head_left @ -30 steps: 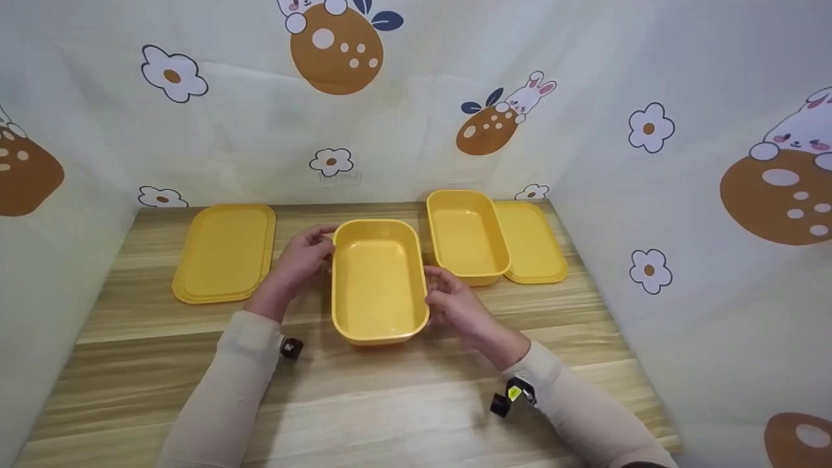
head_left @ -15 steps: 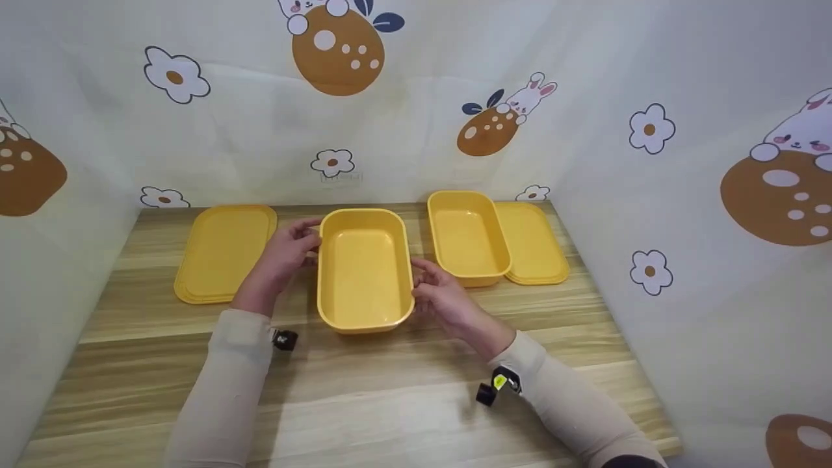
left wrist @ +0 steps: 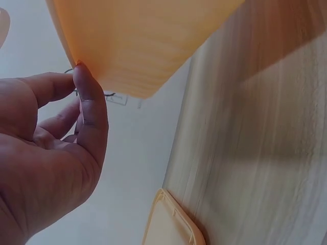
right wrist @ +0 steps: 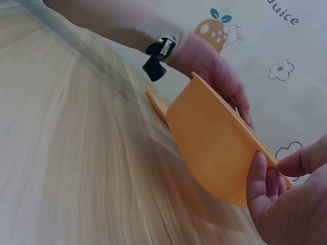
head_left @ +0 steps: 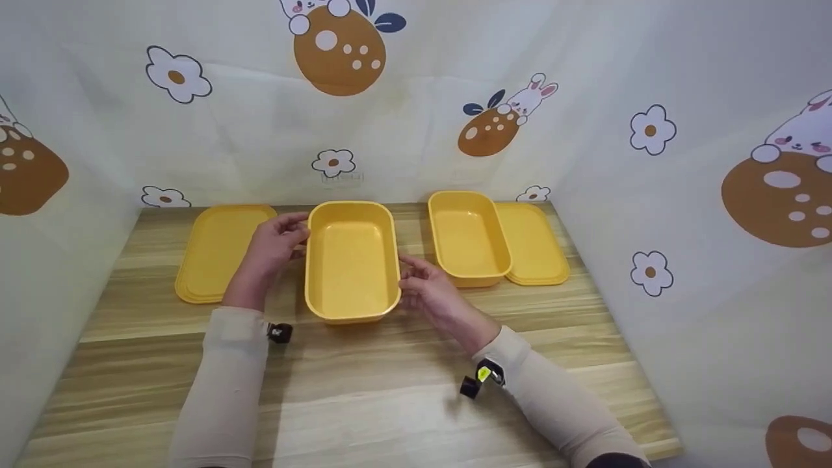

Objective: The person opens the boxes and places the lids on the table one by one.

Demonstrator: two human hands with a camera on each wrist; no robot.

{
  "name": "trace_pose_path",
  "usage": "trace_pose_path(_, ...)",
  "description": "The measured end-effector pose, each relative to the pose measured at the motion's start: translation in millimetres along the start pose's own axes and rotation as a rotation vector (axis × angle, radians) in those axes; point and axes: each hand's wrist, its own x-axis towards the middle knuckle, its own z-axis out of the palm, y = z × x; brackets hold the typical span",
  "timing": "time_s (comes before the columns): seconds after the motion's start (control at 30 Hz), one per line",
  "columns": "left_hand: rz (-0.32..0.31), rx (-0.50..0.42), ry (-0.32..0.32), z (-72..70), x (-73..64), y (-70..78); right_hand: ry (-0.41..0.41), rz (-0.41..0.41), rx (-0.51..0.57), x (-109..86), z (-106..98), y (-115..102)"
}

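A yellow rectangular box (head_left: 353, 270) with rounded corners hangs above the table between both hands, its inside bare. My left hand (head_left: 273, 248) pinches its rim at the far left side, and the left wrist view shows the thumb on the outer wall (left wrist: 133, 35). At the right side my right hand (head_left: 442, 302) pinches the rim between thumb and fingers, as the right wrist view also shows. Behind the left hand lies a flat yellow lid (head_left: 218, 244), partly covered by that hand. The box's underside is tilted up off the wood in the wrist views.
A second yellow box (head_left: 469, 237) stands at the back right, overlapping another yellow lid (head_left: 536, 247). The wooden table (head_left: 390, 403) meets a patterned cloth wall (head_left: 403, 117) at the back and sides. Small cameras (head_left: 279, 333) sit on the wrists.
Both hands have carried the held box left and slightly toward the back, closer to the left lid. The second box and the lids have stayed put.
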Motion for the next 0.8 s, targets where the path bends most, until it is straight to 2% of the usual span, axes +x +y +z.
trace_pose_path(0.33, -0.007, 0.020, 0.046, -7.8, -1.2, 3.0, 0.019, -0.008, 0.023, 12.2, 13, 0)
trace_pose_path(0.5, 0.021, -0.003, 0.051, -13.3, 1.4, 3.3, -0.009, -0.026, 0.039, 17.8, 17, -2)
trace_pose_path(0.6, 0.020, -0.011, 0.039, -16.4, -1.3, 7.4, -0.023, -0.031, 0.037, 21.0, 20, -3)
trace_pose_path(0.8, 0.014, -0.024, 0.063, -22.3, -1.8, 9.7, -0.032, -0.025, 0.063, 28.8, 27, -4)
